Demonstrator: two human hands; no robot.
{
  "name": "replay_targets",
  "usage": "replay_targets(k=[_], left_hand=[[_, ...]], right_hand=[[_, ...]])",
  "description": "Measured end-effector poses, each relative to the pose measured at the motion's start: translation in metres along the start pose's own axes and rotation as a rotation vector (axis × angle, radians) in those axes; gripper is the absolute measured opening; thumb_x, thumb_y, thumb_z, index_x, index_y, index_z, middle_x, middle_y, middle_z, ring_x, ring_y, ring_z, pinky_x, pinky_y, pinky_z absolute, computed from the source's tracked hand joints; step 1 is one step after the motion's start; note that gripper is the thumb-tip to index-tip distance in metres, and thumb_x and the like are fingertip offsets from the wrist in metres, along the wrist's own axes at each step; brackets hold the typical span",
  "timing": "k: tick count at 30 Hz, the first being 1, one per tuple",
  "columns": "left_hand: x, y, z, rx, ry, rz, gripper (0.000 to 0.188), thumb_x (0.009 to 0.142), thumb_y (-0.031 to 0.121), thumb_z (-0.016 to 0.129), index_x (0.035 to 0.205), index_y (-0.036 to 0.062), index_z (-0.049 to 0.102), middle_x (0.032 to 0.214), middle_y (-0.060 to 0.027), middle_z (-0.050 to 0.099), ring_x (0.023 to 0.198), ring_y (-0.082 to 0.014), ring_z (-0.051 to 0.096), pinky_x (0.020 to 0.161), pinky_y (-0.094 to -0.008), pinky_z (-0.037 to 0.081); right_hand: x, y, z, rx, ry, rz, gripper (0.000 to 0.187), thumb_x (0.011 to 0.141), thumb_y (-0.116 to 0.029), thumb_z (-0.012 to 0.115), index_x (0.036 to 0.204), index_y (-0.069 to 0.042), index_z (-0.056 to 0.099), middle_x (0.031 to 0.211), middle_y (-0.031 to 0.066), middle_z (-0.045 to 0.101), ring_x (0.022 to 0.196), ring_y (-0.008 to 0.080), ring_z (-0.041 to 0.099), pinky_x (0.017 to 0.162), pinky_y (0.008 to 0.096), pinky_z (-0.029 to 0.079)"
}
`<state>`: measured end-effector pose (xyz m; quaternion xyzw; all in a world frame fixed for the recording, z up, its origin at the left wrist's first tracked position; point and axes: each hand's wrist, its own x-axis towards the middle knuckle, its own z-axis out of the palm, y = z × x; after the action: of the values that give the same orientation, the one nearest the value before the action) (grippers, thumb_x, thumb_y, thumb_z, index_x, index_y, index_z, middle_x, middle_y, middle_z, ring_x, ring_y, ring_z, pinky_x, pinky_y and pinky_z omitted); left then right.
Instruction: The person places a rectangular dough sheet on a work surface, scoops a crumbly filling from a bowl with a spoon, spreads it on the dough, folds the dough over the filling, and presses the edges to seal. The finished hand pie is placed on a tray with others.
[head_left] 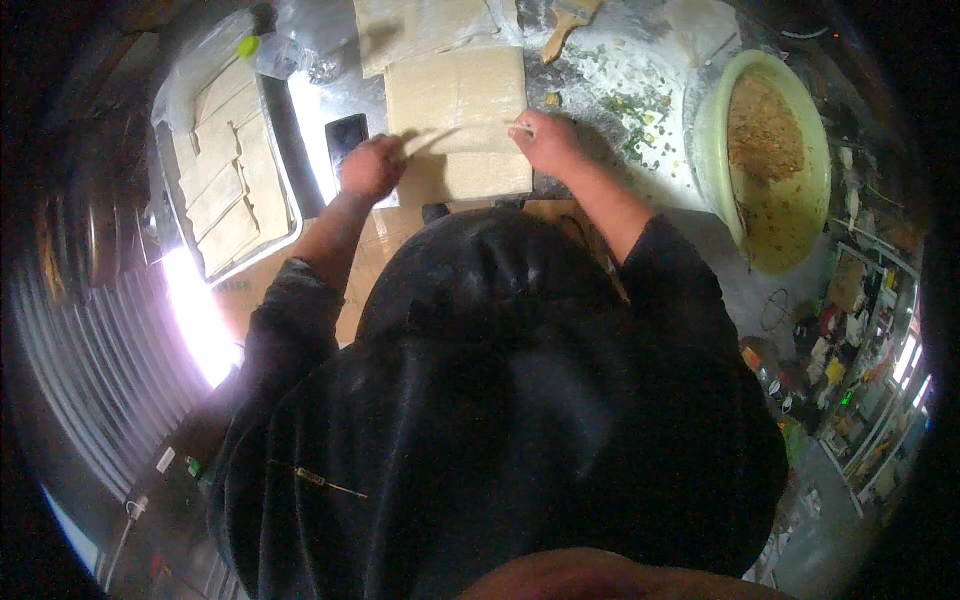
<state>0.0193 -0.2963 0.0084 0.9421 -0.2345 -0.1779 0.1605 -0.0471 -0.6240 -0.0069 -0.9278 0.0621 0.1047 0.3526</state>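
Head view: floured worktop [668, 172], with chopped greens [638, 104] scattered right of the right fingers. The dough sheet [455, 92] lies between and beyond the fingers, a raised fold spanning them. Right hand [548, 142] pinches one end; left hand [373, 168] appears to pinch the other. Risk: uneven pull could tear or skew the fold. Sheet: pale, thin, straight-edged, smooth.

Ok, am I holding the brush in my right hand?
No, the brush lies beyond your right hand, which pinches the edge of the dough.
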Motion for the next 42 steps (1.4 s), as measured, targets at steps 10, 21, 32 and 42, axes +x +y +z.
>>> replay_targets(k=[10,21,32,42], left_hand=[[0.035,0.018,-0.052,-0.980,0.206,-0.309,0.031,0.100,0.030,0.063,0.106,0.0014,0.074,0.098,-0.0086,0.074,0.088,-0.0137,0.064,0.082,-0.0272,0.050],[0.006,0.058,-0.168,-1.382,0.462,-0.042,0.026,0.101,0.025,0.062,0.115,0.0030,0.066,0.098,-0.0036,0.066,0.087,-0.0136,0.059,0.079,-0.0299,0.048],[0.052,-0.022,0.016,-0.780,0.160,-0.392,0.040,0.091,0.033,0.070,0.110,-0.0018,0.067,0.093,-0.0121,0.070,0.079,-0.0227,0.066,0.073,-0.0363,0.053],[0.010,-0.007,0.038,-0.487,0.027,-0.408,0.034,0.087,0.032,0.069,0.099,0.0002,0.067,0.096,-0.0226,0.070,0.089,-0.0369,0.069,0.078,-0.0430,0.053]], right_hand=[[0.033,-0.009,-0.055,0.446,-0.107,0.185,0.042,0.094,-0.022,0.070,0.129,0.000,0.061,0.107,0.0119,0.071,0.094,0.0176,0.064,0.083,0.0344,0.051],[0.012,-0.090,-0.172,0.920,0.111,-0.276,0.032,0.096,-0.017,0.066,0.123,0.002,0.062,0.112,0.0087,0.069,0.101,0.0151,0.063,0.090,0.0316,0.048],[0.061,-0.002,-0.001,0.483,-0.155,0.452,0.040,0.094,-0.031,0.069,0.122,-0.003,0.063,0.112,0.0076,0.069,0.096,0.0162,0.063,0.078,0.0339,0.051],[0.034,0.008,0.010,0.054,0.043,0.153,0.026,0.091,-0.024,0.071,0.105,-0.002,0.068,0.101,0.0162,0.073,0.090,0.0279,0.071,0.081,0.0383,0.054]])
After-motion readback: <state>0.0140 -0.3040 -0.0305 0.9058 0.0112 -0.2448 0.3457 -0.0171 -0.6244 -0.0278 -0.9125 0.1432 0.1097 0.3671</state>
